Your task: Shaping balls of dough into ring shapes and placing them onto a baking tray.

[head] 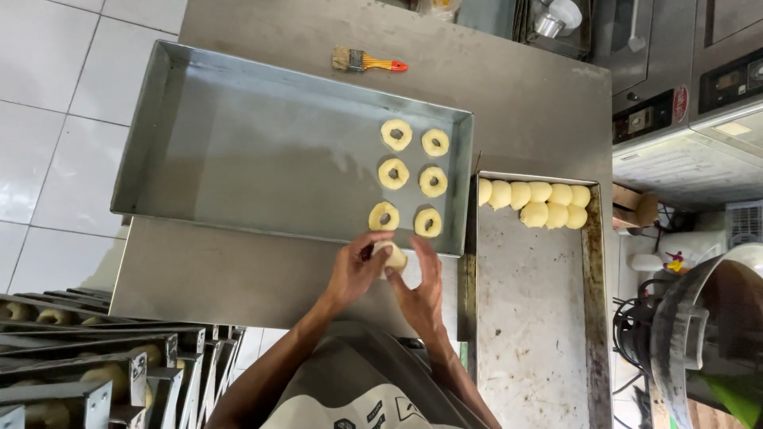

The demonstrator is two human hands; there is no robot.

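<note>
Both hands meet just below the near rim of the big tray (238,119) — the left hand (355,270) and right hand (421,290) cupped around a dough piece (393,256), fingers pinching it. Six dough rings (412,176) sit in the tray's right end.

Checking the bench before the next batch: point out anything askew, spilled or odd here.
Nothing is spilled or damaged. The big tray sits slightly askew to the table edge. The six dough rings fill only its right end, in two neat columns. Both hands, left hand and right hand, hold a dough piece.
</note>
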